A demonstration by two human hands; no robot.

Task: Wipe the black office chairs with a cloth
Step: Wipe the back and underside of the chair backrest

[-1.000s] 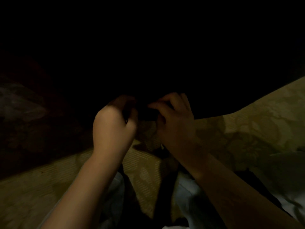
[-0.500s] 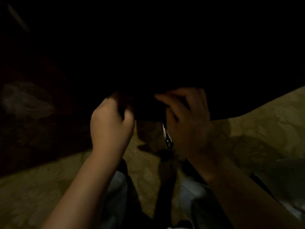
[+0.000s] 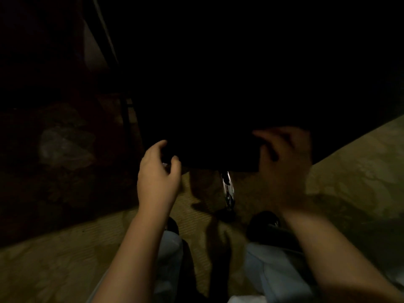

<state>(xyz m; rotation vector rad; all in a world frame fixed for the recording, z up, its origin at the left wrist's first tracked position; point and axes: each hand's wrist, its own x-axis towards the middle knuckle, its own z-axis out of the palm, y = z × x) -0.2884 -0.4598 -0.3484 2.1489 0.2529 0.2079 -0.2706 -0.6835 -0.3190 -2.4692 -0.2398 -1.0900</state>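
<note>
chair (image 3: 218, 106) mostly lost in dark; edge alone made out. left hand (image 3: 157, 173) clamped on edge. right hand (image 3: 284, 162) blurred, grip cannot be told.

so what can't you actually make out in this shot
The cloth: not discernible in the head view; darkness around the hands hides it.
The left hand and right hand: fingers curl at the black chair edge, but what they grip is lost in shadow, head view.
The pale shape at left, head view: too dim to identify.
</note>
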